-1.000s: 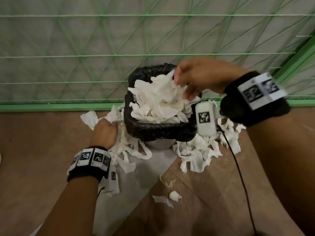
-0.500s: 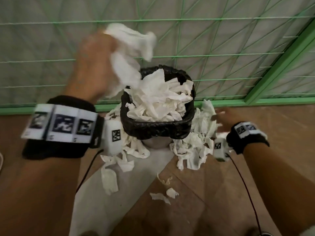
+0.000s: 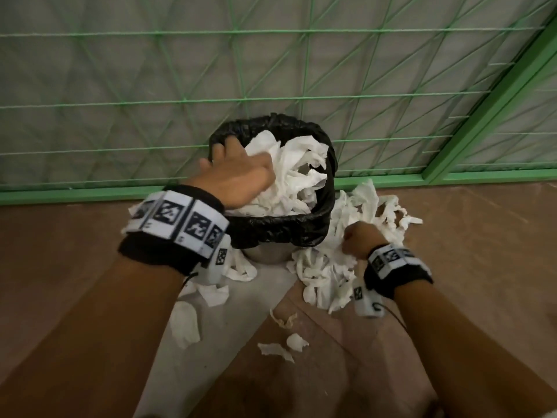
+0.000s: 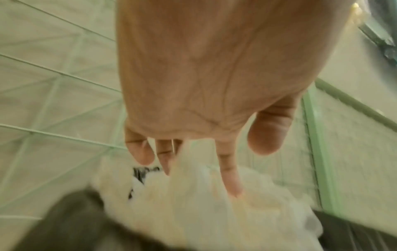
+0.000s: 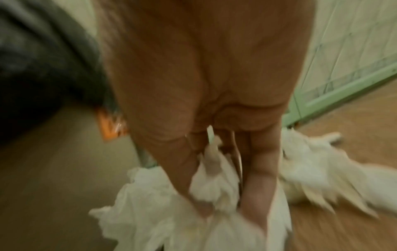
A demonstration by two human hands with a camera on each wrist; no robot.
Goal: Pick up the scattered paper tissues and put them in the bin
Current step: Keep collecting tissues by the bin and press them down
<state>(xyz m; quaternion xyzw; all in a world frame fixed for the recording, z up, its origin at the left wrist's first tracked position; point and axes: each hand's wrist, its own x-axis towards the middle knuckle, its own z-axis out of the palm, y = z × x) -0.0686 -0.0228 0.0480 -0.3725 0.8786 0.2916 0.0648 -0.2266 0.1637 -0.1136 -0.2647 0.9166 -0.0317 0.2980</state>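
Observation:
A bin with a black liner (image 3: 271, 230) stands against the fence, heaped with white tissues (image 3: 298, 179). My left hand (image 3: 238, 173) lies on that heap at the bin's left side, fingers spread. In the left wrist view the left hand's fingers (image 4: 229, 178) are straight and touch the tissue pile (image 4: 193, 212). My right hand (image 3: 358, 239) is down in the loose tissue pile (image 3: 325, 273) right of the bin. In the right wrist view the right hand's fingers (image 5: 255, 195) curl round a bunch of tissue (image 5: 214, 186).
A green wire fence (image 3: 271, 101) with a green base rail (image 3: 75, 196) runs close behind the bin. More tissue strips (image 3: 241, 270) lie left of the bin, and small scraps (image 3: 297, 340) and one piece (image 3: 184, 324) nearer me. A grey sheet (image 3: 256, 300) covers part of the brown floor.
My left hand came down from head height with a tissue bundle and now lies open on the bin's heap. My right hand has closed on tissues in the right pile.

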